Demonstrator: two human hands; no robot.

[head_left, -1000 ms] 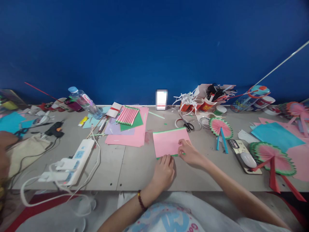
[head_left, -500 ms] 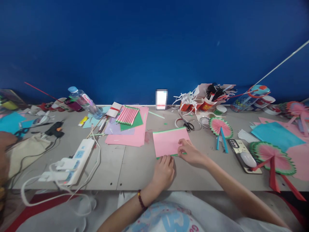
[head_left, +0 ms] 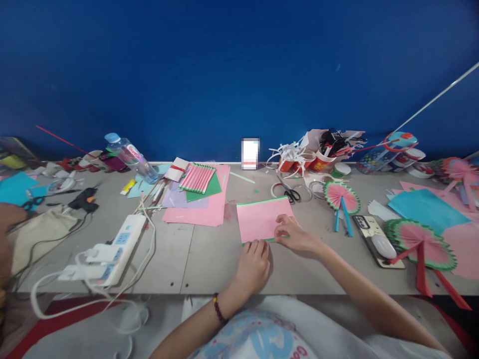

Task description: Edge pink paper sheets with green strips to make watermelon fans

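Note:
A pink sheet of paper (head_left: 258,219) with green strips along its far and near edges lies flat on the grey table in front of me. At the middle of its near edge, the fingers of my left hand (head_left: 254,262) are bent and pressed together over the green border; the thumb is hidden. My right hand (head_left: 295,235) rests on the right part of the sheet, thumb and forefinger curled close together at the near edge. Just beyond the sheet's far right corner lie black-handled scissors (head_left: 291,193).
Left are a pleated pink-and-green paper stack (head_left: 198,178), loose coloured paper (head_left: 194,218), a power strip (head_left: 125,244) and a tilted bottle (head_left: 134,157). Right are watermelon-like paper fans (head_left: 436,244), a phone (head_left: 392,261) with a mouse on it, and cups (head_left: 321,162) of scraps.
Almost nothing differs. My right hand has shifted very slightly to the left along the paper; my left hand and the sheet stay in place.

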